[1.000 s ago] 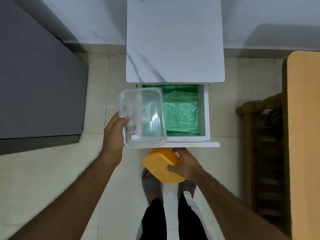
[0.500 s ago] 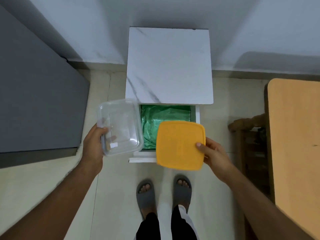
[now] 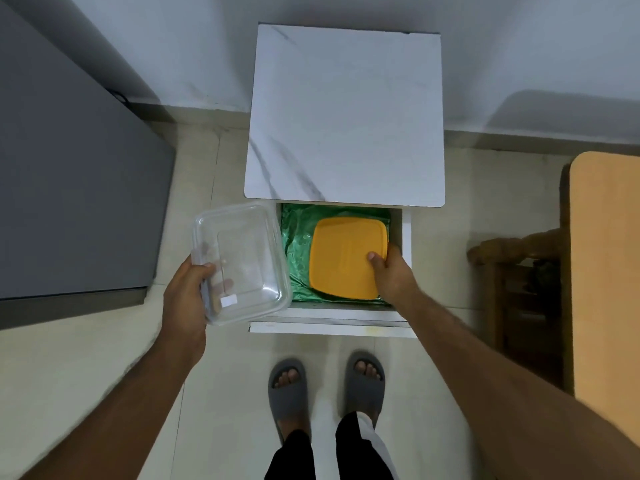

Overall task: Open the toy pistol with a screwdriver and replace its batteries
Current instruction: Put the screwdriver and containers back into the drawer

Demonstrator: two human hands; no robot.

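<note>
Orange lid [image 3: 346, 258] is pinched flat over the green-lined drawer [image 3: 406, 233] by the right hand [image 3: 391, 268], while the clear container [image 3: 239, 261] is clasped left of it by the left hand [image 3: 187, 296].

No text, brand or number can be read anywhere: the only label is a small white sticker [image 3: 228, 300] on the clear plastic container [image 3: 242, 261], just beside the fingers of the left hand [image 3: 187, 299], and whether it carries any print cannot be told.
</note>
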